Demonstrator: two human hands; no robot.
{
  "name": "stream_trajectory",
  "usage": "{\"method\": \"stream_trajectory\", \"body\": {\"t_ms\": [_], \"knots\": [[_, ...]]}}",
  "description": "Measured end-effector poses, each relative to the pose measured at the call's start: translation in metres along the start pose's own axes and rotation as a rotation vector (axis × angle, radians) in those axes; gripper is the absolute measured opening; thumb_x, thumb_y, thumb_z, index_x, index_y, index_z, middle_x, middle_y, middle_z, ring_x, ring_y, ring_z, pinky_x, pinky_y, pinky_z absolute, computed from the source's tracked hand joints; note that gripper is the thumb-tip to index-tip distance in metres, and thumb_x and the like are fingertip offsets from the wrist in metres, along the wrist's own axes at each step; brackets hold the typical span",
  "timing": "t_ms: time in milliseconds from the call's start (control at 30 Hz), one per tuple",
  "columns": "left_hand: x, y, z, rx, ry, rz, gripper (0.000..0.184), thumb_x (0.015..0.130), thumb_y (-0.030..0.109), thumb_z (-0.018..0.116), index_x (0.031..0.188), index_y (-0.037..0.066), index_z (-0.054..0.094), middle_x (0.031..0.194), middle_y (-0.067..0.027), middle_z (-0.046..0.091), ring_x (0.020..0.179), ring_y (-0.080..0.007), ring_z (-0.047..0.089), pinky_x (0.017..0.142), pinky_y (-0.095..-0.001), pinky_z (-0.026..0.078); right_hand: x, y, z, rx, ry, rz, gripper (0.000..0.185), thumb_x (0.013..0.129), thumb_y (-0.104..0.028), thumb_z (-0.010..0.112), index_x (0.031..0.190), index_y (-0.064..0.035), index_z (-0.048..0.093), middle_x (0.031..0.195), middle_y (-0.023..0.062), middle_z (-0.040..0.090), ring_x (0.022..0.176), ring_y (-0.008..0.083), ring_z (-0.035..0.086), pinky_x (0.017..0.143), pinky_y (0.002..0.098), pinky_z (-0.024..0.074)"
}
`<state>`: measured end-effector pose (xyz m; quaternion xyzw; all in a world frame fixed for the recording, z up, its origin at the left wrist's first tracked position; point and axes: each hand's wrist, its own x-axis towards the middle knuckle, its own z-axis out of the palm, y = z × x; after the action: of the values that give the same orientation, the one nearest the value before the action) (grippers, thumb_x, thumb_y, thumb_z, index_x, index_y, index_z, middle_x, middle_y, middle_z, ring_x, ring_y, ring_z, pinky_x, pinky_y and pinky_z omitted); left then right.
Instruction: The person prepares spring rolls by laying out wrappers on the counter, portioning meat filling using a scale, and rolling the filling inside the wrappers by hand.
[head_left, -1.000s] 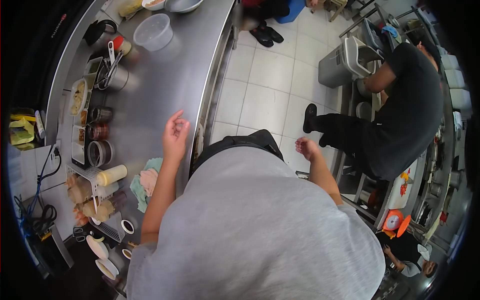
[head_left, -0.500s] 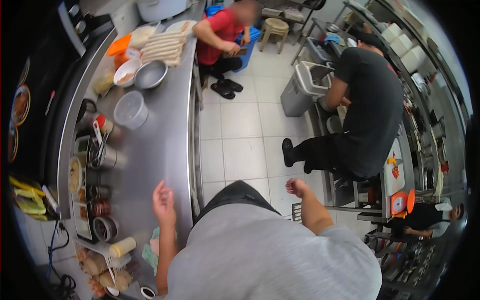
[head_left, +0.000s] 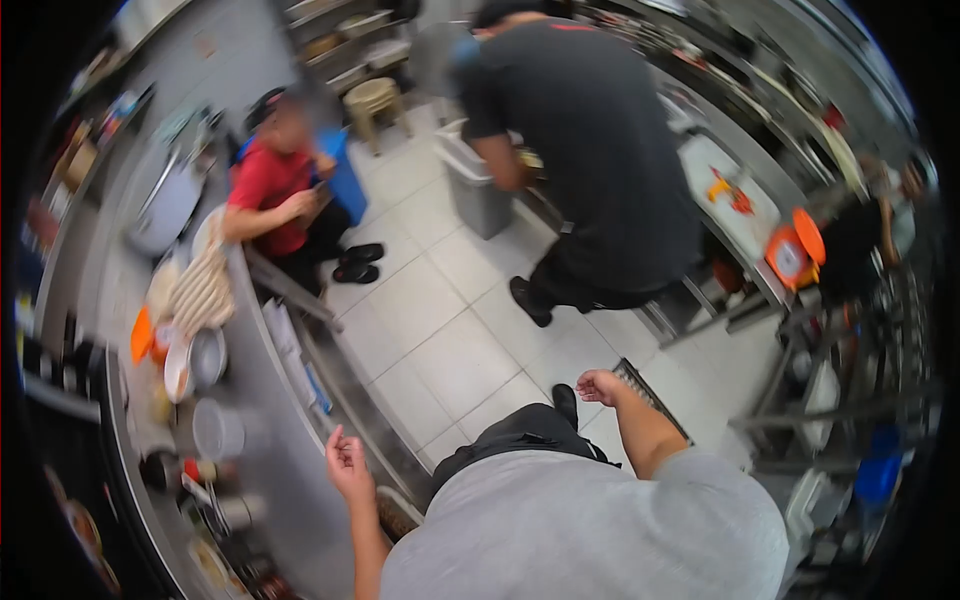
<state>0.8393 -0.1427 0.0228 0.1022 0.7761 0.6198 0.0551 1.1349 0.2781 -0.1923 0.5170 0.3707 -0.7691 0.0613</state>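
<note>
My left hand (head_left: 349, 466) hangs over the edge of the steel counter (head_left: 290, 440), fingers loosely bent and apart, with nothing in it. Out over the floor, my right hand (head_left: 600, 387) is half curled, its fingers a little apart and holding nothing. The clear plastic tub (head_left: 218, 428) on the counter is among the things nearest my left hand. Beyond it stand a metal bowl (head_left: 208, 358) and a white bowl (head_left: 178, 368), beside a stack of pale rolls (head_left: 203, 290).
A person in red (head_left: 280, 200) sits past the counter's far end. Another person in dark clothes (head_left: 600, 150) bends over a grey bin (head_left: 475, 190) at the right. An orange scale (head_left: 793, 258) and a white cutting board (head_left: 730, 190) lie on the right-hand table. Tiled floor (head_left: 450, 330) runs between.
My view has swung to the right and I am nearer the person in dark clothes. The counter now lies further left. Both hands stay empty, and a shoe shows below me.
</note>
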Motion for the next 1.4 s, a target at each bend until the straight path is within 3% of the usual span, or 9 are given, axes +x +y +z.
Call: {"method": "stream_trajectory", "body": {"t_ms": [233,367,633,733,900,1133,1267,1333,1400], "knots": [[0.026,0.067,0.231,0.008,-0.504,0.277,0.038,0.089,0.006,0.059,0.126,0.000,0.052,0.095,-0.0028,0.058,0.071,-0.0062,0.047,0.062,-0.0187,0.039,-0.036,0.042,-0.152,0.267,0.203,-0.026,0.011,0.083,-0.017,0.061,0.080,-0.0065,0.062,0.075,0.0045,0.063,0.065,0.0155,0.061,0.063,0.0338,0.0533],[0.011,0.153,0.375,-0.011,-0.641,0.722,0.041,0.085,0.007,0.059,0.125,-0.001,0.053,0.100,-0.0057,0.058,0.070,-0.0087,0.047,0.064,-0.0212,0.040,-0.074,0.087,-0.238,0.551,0.349,-0.132,0.010,0.081,-0.017,0.063,0.077,-0.0077,0.061,0.075,0.0051,0.064,0.066,0.0163,0.061,0.064,0.0334,0.0531],[-0.032,0.209,0.497,-0.330,-1.001,0.691,0.042,0.089,0.019,0.062,0.124,-0.002,0.052,0.101,-0.0077,0.055,0.074,-0.0095,0.047,0.067,-0.0224,0.041,-0.132,0.095,-0.283,0.981,0.491,-0.304,0.011,0.082,-0.018,0.061,0.083,-0.0070,0.060,0.079,0.0056,0.064,0.070,0.0174,0.060,0.069,0.0342,0.0527],[-0.024,0.209,0.515,-0.407,-0.976,0.604,0.042,0.089,0.019,0.062,0.124,-0.001,0.052,0.101,-0.0082,0.056,0.071,-0.0087,0.046,0.064,-0.0212,0.041,-0.122,0.057,-0.282,0.965,0.394,-0.359,0.009,0.084,-0.016,0.060,0.087,-0.0072,0.060,0.084,0.0063,0.064,0.072,0.0179,0.060,0.072,0.0349,0.0524],[0.018,0.253,0.554,-0.539,-0.831,0.591,0.055,0.095,0.045,0.049,0.125,-0.001,0.052,0.097,-0.0085,0.058,0.062,-0.0075,0.043,0.053,-0.0188,0.031,-0.111,-0.030,-0.282,0.882,0.231,-0.469,0.006,0.085,-0.013,0.060,0.088,-0.0076,0.060,0.084,0.0058,0.065,0.073,0.0171,0.061,0.073,0.0340,0.0522],[0.014,0.301,0.617,-0.812,-0.972,0.412,0.073,0.093,0.064,0.035,0.124,-0.001,0.052,0.094,-0.0106,0.057,0.060,-0.0085,0.043,0.050,-0.0192,0.033,-0.166,-0.128,-0.340,0.828,0.222,-0.702,0.007,0.087,-0.013,0.061,0.090,-0.0072,0.059,0.083,0.0065,0.065,0.073,0.0156,0.062,0.068,0.0315,0.0526],[0.047,0.334,0.616,-0.698,-0.745,0.590,0.086,0.088,0.074,0.033,0.120,-0.003,0.053,0.092,-0.0112,0.056,0.057,-0.0092,0.040,0.048,-0.0195,0.031,-0.234,-0.233,-0.365,0.533,0.140,-0.899,0.009,0.085,-0.014,0.063,0.087,-0.0063,0.058,0.086,0.0058,0.064,0.076,0.0130,0.061,0.069,0.0266,0.0509],[0.090,0.360,0.607,-0.754,-0.685,0.726,0.091,0.086,0.076,0.033,0.123,-0.005,0.052,0.103,-0.0146,0.059,0.069,-0.0130,0.051,0.052,-0.0205,0.034,-0.258,-0.287,-0.384,0.270,0.104,-0.969,0.007,0.083,-0.011,0.062,0.085,-0.0053,0.058,0.087,0.0046,0.063,0.076,0.0109,0.059,0.069,0.0251,0.0493],[0.109,0.401,0.590,-1.047,-0.488,0.656,0.098,0.083,0.079,0.033,0.129,-0.006,0.048,0.125,-0.0210,0.054,0.103,-0.0246,0.056,0.073,-0.0272,0.046,-0.288,-0.347,-0.393,-0.005,0.120,-0.998,0.008,0.079,-0.011,0.064,0.083,-0.0055,0.059,0.084,0.0029,0.059,0.080,0.0113,0.057,0.071,0.0248,0.0473]]}}
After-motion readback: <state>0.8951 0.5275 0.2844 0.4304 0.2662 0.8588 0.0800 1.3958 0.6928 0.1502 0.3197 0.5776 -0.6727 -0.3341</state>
